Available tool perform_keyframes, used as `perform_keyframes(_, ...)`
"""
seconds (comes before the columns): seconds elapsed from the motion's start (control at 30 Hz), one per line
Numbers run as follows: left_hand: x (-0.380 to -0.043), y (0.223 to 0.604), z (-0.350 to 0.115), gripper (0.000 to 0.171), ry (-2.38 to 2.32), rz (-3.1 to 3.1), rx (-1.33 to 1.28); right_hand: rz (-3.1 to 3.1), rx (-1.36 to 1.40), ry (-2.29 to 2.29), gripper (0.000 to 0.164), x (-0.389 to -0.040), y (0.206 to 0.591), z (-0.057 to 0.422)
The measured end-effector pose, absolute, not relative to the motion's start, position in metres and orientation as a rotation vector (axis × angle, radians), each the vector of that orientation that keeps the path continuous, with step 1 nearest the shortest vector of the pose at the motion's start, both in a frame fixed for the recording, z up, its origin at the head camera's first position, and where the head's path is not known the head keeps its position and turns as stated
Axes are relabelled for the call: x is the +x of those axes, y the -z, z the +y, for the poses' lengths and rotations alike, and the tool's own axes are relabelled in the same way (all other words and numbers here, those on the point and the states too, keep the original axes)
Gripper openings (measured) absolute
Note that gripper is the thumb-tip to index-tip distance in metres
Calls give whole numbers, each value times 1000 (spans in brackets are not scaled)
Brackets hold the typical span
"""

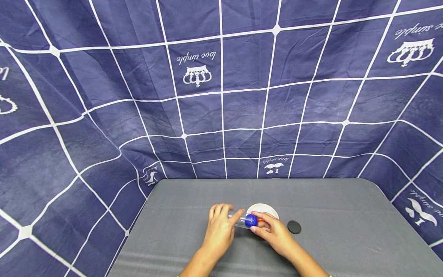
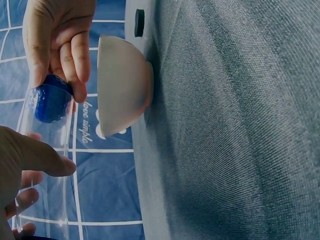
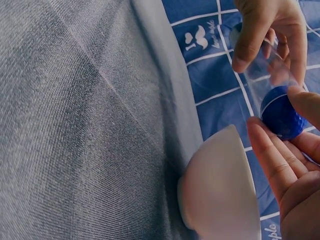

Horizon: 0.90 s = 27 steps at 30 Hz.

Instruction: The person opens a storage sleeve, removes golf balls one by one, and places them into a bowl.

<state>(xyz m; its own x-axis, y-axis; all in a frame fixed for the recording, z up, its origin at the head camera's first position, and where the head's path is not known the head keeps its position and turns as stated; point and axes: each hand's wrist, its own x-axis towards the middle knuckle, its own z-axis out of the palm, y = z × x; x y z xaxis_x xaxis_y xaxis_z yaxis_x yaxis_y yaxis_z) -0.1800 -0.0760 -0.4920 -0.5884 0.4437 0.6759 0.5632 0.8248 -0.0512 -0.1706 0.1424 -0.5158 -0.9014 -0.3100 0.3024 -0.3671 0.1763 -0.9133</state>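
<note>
My left hand (image 1: 219,227) grips a clear plastic tube (image 1: 239,220), held nearly sideways above the table. At the tube's right end is a dimpled blue ball (image 1: 251,221), like a golf ball. In the right wrist view the ball (image 3: 283,114) sits partly inside the tube's mouth. Thumb and fingers of my right hand (image 1: 273,232) pinch that ball end. Just beyond and beneath the hands stands a white bowl (image 1: 263,207). Something orange (image 1: 260,220) shows between the right fingers, over the bowl; its kind is mostly hidden.
A flat black disc (image 1: 294,227) lies on the grey tabletop (image 1: 332,215), right of the bowl. Blue cloth (image 1: 242,115) with white grid lines hangs behind the table and along both sides.
</note>
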Motion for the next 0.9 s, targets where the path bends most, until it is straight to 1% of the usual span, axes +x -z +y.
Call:
perform_keyframes(0.17,-179,493,-76,68,227,-2314,-713,-2368,681,-1844,49,-171,516,144)
perform_keyframes(0.5,-179,499,-78,63,336,-2359,-668,-2355,668,-1847,47,-171,512,146)
perform_keyframes(0.7,-179,503,-79,63,343,-2386,-636,-2310,695,-1795,42,-170,509,147)
perform_keyframes(0.9,-179,507,-79,60,422,-2445,-592,-2306,604,-1776,42,-170,506,150)
